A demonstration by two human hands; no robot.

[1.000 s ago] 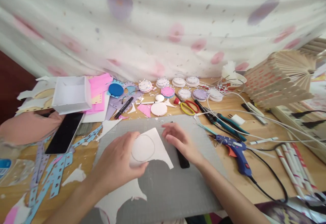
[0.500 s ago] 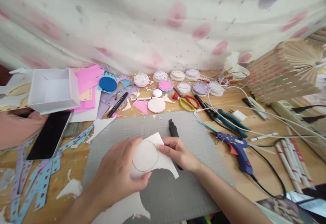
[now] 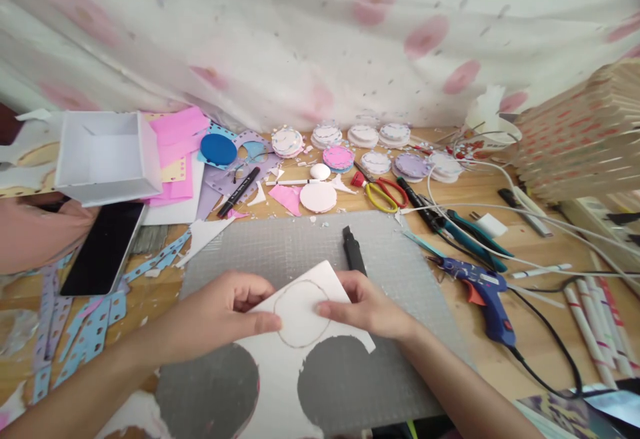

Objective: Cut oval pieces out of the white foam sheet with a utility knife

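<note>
A white foam board [image 3: 295, 366] with a circle drawn on it in a thin line is tilted up between my hands. Rounded cut-outs bite into its lower part on both sides. My left hand [image 3: 220, 309] pinches the board's left edge, thumb on top by the circle and fingers curled under. On the other side my right hand [image 3: 367, 306] grips the right edge, its thumb lying inside the drawn circle. A black cutter knife [image 3: 354, 252] rests on the grey cutting mat [image 3: 210, 252] just beyond my right hand.
Decorated discs [image 3: 327, 135] line the back of the table. Scissors [image 3: 381, 194], pliers [image 3: 475, 239] and a blue glue gun [image 3: 483, 292] with cords lie at right. At left are a white box [image 3: 107, 186], a phone [image 3: 103, 249] and blue paper strips [image 3: 93, 339].
My left hand has shifted from wrapping the board's lower left to pinching its left edge. More of the board with its cut-outs now shows below. The view has swung slightly left.
</note>
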